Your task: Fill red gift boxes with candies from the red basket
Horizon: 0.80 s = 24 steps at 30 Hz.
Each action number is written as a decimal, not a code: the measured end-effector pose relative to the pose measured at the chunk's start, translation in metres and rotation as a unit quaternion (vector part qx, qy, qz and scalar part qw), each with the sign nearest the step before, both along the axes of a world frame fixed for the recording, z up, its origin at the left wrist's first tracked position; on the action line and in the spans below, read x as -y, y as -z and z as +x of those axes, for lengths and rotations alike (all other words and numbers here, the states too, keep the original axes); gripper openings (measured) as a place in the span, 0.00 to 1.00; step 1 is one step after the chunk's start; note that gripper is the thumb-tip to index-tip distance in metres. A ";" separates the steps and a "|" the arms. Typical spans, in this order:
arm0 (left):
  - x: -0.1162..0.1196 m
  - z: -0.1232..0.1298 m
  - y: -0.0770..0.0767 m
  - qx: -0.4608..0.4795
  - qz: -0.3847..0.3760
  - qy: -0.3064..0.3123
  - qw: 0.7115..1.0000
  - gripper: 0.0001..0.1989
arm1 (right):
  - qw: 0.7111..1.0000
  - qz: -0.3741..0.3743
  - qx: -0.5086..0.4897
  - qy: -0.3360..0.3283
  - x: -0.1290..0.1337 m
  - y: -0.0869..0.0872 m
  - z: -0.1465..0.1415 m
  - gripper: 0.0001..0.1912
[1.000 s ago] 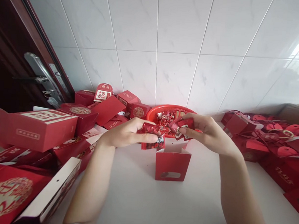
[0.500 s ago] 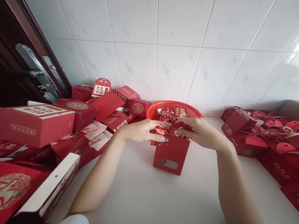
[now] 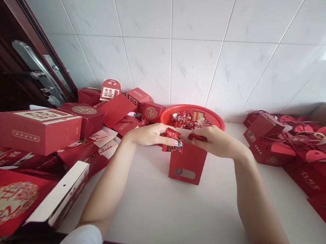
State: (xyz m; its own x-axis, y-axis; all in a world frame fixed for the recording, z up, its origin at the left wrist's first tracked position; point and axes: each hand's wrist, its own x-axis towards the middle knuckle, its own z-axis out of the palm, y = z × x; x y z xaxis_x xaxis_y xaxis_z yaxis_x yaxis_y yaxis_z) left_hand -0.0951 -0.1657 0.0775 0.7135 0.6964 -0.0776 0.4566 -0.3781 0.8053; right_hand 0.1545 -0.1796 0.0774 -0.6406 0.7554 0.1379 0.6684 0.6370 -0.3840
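A tall red gift box (image 3: pixel 187 161) with a small clear window stands upright on the white table, its top open. At the box's upper left, my left hand (image 3: pixel 157 134) is closed on red wrapped candies (image 3: pixel 173 142), which show between thumb and fingers. My right hand (image 3: pixel 214 141) is at the upper right of the box, with its thumb and fingers closed on a dark red packet (image 3: pixel 197 137) over the opening. Just behind both hands sits a red plastic basket (image 3: pixel 217 122) of wrapped candies (image 3: pixel 189 119), partly hidden by the hands and box.
Red gift boxes (image 3: pixel 36 130) are heaped along the left side, some open or tilted. More red boxes with cords (image 3: pixel 272 148) crowd the right. A tiled wall (image 3: pixel 145 61) closes off the back, and a door with a metal handle (image 3: pixel 36 61) is at far left.
My right hand has turned over the box opening, and the packet in it shows less of its printed face. My left hand keeps the candies at the box's left. The view has tilted slightly.
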 end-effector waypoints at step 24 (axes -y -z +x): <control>-0.005 -0.003 0.005 0.018 -0.013 -0.054 0.998 0.19 | 0.981 -0.072 -0.177 -0.016 -0.010 0.004 0.003 0.08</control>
